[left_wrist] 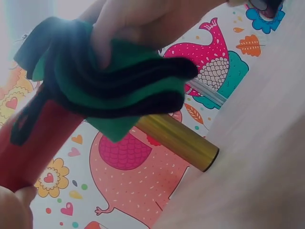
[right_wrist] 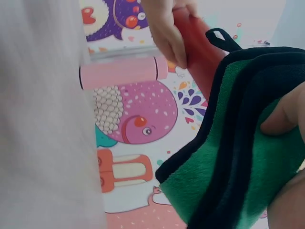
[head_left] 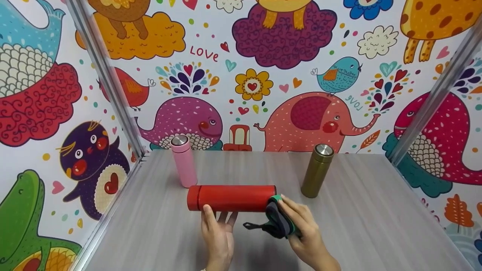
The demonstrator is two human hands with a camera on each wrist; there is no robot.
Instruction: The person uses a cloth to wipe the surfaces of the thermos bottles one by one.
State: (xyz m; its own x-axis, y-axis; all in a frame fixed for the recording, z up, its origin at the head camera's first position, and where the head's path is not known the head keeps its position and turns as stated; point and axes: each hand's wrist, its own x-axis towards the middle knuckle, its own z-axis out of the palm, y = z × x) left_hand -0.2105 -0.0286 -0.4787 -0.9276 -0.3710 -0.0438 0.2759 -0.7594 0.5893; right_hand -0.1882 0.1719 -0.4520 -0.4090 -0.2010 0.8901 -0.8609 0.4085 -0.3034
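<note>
A red thermos bottle [head_left: 237, 198] lies level in the air over the table, its capped end to the left. My left hand [head_left: 219, 239] grips it from below near the cap, thumb on the near side. In my right hand [head_left: 307, 233] is a folded green cloth with dark edging [head_left: 278, 220], held against the bottle's right end. A dark hanging loop [head_left: 253, 226] sticks out from the cloth. The right wrist view shows the cloth [right_wrist: 228, 143] bunched under the thumb, and the left fingers around the red bottle [right_wrist: 198, 52].
A pink thermos [head_left: 184, 162] stands upright at the back left of the grey table [head_left: 361, 226]. An olive-gold thermos [head_left: 317, 171] stands at the back right. Behind them rises a wall with cartoon animals [head_left: 252, 84], with metal posts [head_left: 109, 82] at its corners.
</note>
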